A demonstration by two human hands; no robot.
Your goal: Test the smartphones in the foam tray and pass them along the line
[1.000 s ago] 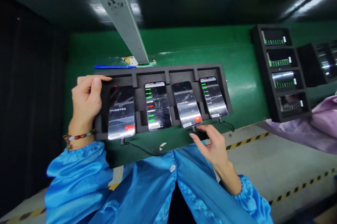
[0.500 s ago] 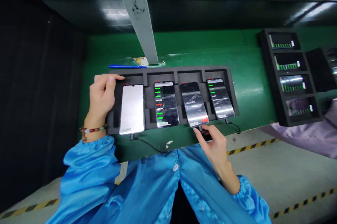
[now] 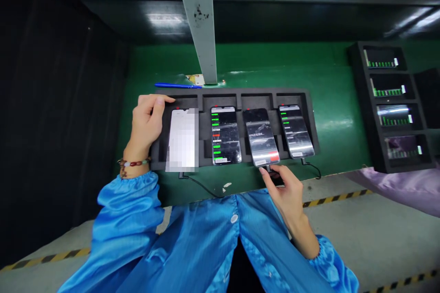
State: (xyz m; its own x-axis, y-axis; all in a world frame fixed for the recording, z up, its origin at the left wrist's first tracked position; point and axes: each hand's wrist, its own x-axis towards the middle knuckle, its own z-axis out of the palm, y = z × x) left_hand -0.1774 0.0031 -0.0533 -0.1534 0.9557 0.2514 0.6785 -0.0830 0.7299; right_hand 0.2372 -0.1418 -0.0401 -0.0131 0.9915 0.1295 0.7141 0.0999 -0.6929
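Observation:
Several smartphones lie across a black foam tray [image 3: 206, 136]. The leftmost phone [image 3: 182, 139] has a bright white, partly pixelated screen. Beside its top edge is my left hand [image 3: 147, 116], index finger stretched out over the tray, other fingers curled, holding nothing. A dark phone with green and red text [image 3: 226, 137] comes second. My right hand [image 3: 287, 192] pinches the cable plug [image 3: 270, 168] at the bottom of the third phone [image 3: 261, 137], whose screen shows white text and a red patch. On the right, another phone [image 3: 296, 131] has a black cable [image 3: 316, 168] at its lower edge.
A blue pen [image 3: 178, 85] lies behind the tray on the green table [image 3: 337, 114]. A grey post [image 3: 202, 22] rises at the back. Rightward stands another foam tray [image 3: 378, 139] with several phones; a person's lilac sleeve [image 3: 405, 190] is near it. Another cable [image 3: 201, 184] hangs at the front.
The whole scene has shifted slightly right in view. Both hands keep their places at the tray and the plug. The leftmost phone's screen now looks pixelated.

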